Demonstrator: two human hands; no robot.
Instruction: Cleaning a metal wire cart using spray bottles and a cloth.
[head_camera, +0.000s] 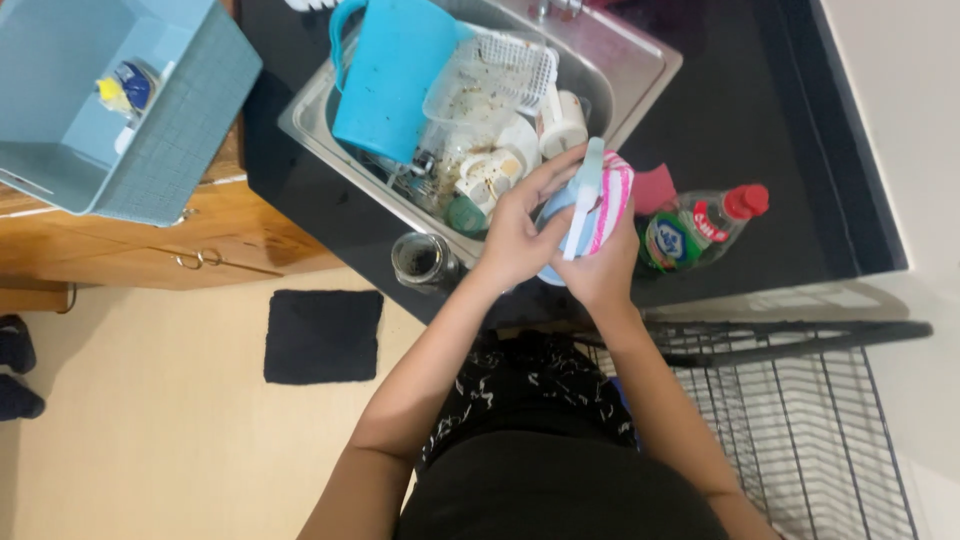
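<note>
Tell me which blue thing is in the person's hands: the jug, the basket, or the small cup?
The small light-blue cup, held by both hands over the counter edge. The blue jug stands in the sink; the blue basket sits apart, far left.

Person seen from above. Both forearms are bare to above the elbow; no sleeves, watch or bracelets visible. Left hand (515, 240) and right hand (600, 270) are ungloved, no rings discernible. Torso wears a black garment; lower portion shows black fabric with an irregular white pattern.
</note>
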